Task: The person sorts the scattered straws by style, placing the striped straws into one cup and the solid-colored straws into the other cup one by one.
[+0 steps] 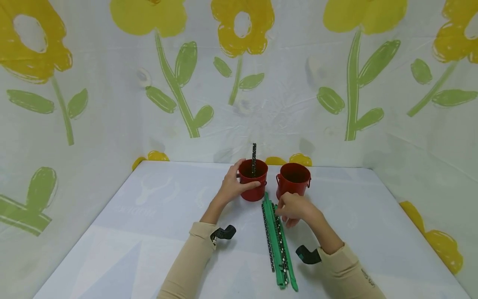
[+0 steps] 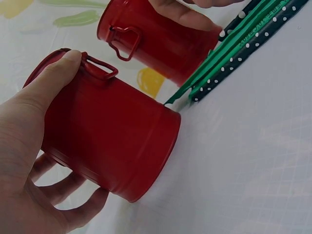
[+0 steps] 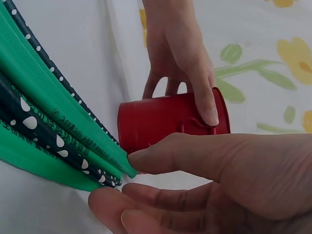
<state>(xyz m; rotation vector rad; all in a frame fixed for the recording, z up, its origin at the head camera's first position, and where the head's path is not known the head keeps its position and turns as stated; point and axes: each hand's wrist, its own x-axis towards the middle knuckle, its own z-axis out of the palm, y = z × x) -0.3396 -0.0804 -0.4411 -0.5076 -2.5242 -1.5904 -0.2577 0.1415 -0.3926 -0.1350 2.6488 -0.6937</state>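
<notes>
backdrop (image 1: 284, 91): white, printed with yellow flowers and green stems, rising behind the table (image 1: 149, 232), which is pale.

sleeves (image 1: 190, 259): beige, reaching in from the near left and near right; a black device on each wrist.

bundle: green strips (image 1: 275, 245), printed with dark lettering, lying together with dotted straws (image 1: 268, 237), black with white spots. location: on the table, centre, near side of the buckets. long axis runs near to far, far end swung slightly left; the far tip of one strip points toward the gap between the buckets, just beside the left one. one straw lies along the left edge, others among the strips.

containers: left bucket (image 1: 255, 194), red, upright, holds a single straw (image 1: 254, 155) standing on end, almost vertical, its top well above the rim. right bucket (image 1: 295, 187), red, upright, wire ears left and right; interior dark, contents cannot be told.

left hand (image 1: 233, 185): grasping the left bucket, thumb along its near side, fingers round the left.

right hand (image 1: 295, 205): thumb and fingers parted, loosely bent, fingertips at the bundle's far end; contact cannot be told.
</notes>
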